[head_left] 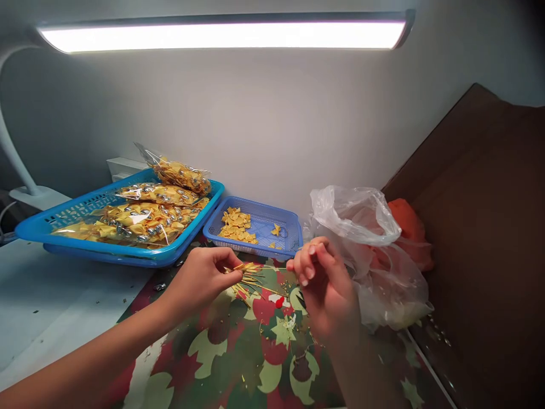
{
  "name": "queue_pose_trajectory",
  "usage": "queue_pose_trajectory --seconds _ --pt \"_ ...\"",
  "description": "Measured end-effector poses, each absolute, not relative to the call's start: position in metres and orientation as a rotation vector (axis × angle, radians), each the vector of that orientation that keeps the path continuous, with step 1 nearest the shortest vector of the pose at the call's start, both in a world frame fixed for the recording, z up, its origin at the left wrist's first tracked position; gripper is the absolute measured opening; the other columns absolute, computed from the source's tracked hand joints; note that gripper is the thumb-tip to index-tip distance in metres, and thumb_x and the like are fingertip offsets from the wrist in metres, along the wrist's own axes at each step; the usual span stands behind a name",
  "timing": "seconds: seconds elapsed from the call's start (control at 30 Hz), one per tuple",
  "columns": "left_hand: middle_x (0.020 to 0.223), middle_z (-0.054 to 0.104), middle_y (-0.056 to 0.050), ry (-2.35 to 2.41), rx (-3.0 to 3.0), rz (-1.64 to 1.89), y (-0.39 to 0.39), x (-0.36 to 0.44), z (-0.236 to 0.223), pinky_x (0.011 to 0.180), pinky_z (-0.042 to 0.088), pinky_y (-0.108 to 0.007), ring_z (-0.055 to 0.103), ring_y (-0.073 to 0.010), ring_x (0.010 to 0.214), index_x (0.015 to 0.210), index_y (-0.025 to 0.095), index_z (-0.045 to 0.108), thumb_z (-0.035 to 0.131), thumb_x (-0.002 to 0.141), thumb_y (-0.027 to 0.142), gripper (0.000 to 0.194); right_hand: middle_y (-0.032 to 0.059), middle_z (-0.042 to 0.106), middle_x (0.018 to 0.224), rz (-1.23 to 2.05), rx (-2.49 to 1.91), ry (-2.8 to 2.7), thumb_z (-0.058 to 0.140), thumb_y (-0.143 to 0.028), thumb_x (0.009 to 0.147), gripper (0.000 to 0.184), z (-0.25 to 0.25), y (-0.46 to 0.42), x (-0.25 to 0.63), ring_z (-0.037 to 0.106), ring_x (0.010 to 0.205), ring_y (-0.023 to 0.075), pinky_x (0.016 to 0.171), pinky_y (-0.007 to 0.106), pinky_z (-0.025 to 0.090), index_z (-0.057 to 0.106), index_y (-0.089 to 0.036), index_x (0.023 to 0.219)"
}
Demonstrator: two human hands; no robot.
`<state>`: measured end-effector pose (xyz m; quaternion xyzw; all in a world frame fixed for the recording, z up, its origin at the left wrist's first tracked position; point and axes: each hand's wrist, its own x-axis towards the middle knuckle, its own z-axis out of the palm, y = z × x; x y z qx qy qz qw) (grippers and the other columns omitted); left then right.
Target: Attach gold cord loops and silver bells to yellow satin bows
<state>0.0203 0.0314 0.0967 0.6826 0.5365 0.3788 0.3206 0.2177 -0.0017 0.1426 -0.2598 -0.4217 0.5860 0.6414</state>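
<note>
My left hand (213, 272) is closed in a pinch on a small golden-yellow bow piece (243, 266), partly covered by the fingertips. A thin pale strand (275, 268) runs from that piece toward my right hand (321, 272). My right hand is raised with curled fingers, thumb and forefinger together on what looks like the strand's end. Under my left fingertips, a bundle of thin gold strips (242, 292) lies fanned out on the camouflage-patterned cloth (230, 352). A small red piece (280, 302) sits between the hands, among tiny gold beads.
A blue basket (157, 257) at the left holds clear bags of yellow bows (140, 218). Behind my hands, a smaller blue basket (293, 230) contains loose bows (236, 224). Plastic bags (392, 284) crowd the right, beside a brown panel (489, 238). A lamp (221, 37) hangs above.
</note>
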Motion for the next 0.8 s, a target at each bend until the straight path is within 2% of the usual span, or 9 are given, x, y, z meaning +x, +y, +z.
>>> queue_pose_trajectory --seconds 0.1,0.23,0.37,0.47,0.63,0.7,0.8 --pt "0.055 0.066 0.001 1.417 1.602 1.014 0.040 0.019 0.091 0.050 0.038 -0.024 0.053 -0.0143 0.052 0.059 0.018 0.070 0.069 0.064 0.031 0.014 -0.0079 0.037 0.052 1.248 -0.603 -0.996 0.072 -0.035 0.083 0.020 0.148 -0.006 0.222 0.031 0.050 0.0087 0.060 0.025 0.039 0.062 -0.023 0.071" --pt "0.056 0.067 0.000 1.298 1.308 1.023 0.049 0.018 0.081 0.054 0.039 -0.023 0.054 -0.0136 0.055 0.055 0.017 0.069 0.076 0.057 0.026 0.011 -0.0085 0.029 0.051 1.260 -0.620 -1.070 0.072 -0.039 0.085 0.015 0.148 -0.014 0.220 0.024 0.049 0.0089 0.056 0.025 0.032 0.068 -0.026 0.078" --pt "0.056 0.066 0.000 1.209 1.168 1.010 0.052 0.019 0.074 0.052 0.039 -0.022 0.052 -0.0118 0.052 0.053 0.017 0.066 0.076 0.057 0.024 0.013 -0.0098 0.024 0.049 1.345 -0.616 -1.076 0.072 -0.041 0.085 0.015 0.148 -0.022 0.215 0.018 0.047 0.0077 0.052 0.025 0.028 0.069 -0.027 0.081" --pt "0.060 0.065 0.000 1.156 1.069 1.026 0.051 0.021 0.075 0.055 0.045 -0.022 0.056 -0.0122 0.057 0.054 0.017 0.062 0.076 0.057 0.025 0.017 -0.0108 0.021 0.048 1.413 -0.617 -1.025 0.074 -0.040 0.082 0.016 0.149 -0.027 0.210 0.016 0.045 0.0064 0.050 0.023 0.028 0.068 -0.026 0.078" --pt "0.056 0.055 0.004 1.035 0.907 1.059 0.050 0.020 0.083 0.073 0.057 -0.030 0.057 -0.0110 0.057 0.057 0.018 0.059 0.077 0.056 0.025 0.020 -0.0125 0.021 0.045 1.558 -0.724 -0.912 0.079 -0.040 0.073 0.023 0.146 -0.027 0.203 0.013 0.042 0.0045 0.042 0.019 0.022 0.064 -0.022 0.074" --pt "0.055 0.052 0.005 0.991 0.851 1.075 0.050 0.017 0.088 0.070 0.057 -0.027 0.056 -0.0097 0.055 0.059 0.018 0.058 0.077 0.056 0.023 0.020 -0.0131 0.022 0.045 1.583 -0.796 -0.861 0.083 -0.040 0.067 0.029 0.142 -0.023 0.202 0.012 0.042 0.0037 0.039 0.017 0.018 0.062 -0.020 0.072" --pt "0.059 0.054 0.004 0.932 0.787 1.110 0.051 0.010 0.097 0.054 0.052 -0.018 0.058 -0.0088 0.056 0.062 0.019 0.055 0.075 0.056 0.020 0.020 -0.0148 0.021 0.043 1.607 -0.876 -0.819 0.086 -0.043 0.060 0.038 0.134 -0.013 0.200 0.011 0.041 0.0027 0.038 0.016 0.014 0.059 -0.020 0.072"
